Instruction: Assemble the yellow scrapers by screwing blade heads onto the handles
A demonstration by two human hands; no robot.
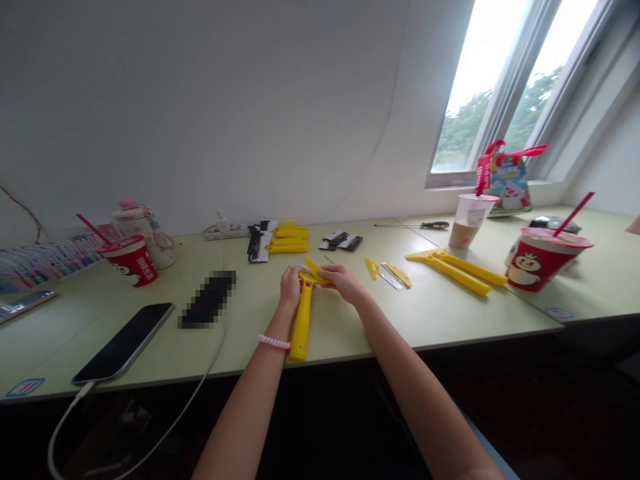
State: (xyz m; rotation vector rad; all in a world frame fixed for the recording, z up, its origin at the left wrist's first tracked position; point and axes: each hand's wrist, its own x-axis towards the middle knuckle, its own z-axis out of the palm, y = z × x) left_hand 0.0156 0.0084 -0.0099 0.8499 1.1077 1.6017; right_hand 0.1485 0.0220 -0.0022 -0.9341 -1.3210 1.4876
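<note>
My left hand [291,287] and my right hand [340,279] both grip the head of a yellow plastic scraper [301,327], whose handle points toward me and rests on the table. A small metal blade [301,268] shows between my fingers, partly hidden. To the right lie loose yellow parts [397,273], a metal blade strip [391,277] and two long yellow scrapers [455,270]. Further back are stacked yellow handles [287,239] and black-and-white blade packets [259,243].
A pale green table [400,320] runs along a sloped white wall. On it are a black phone [123,343] with a cable, a pixelated dark patch [207,300], red cups [545,260], a milk tea cup [469,220], a screwdriver [435,225] and a power strip [225,231].
</note>
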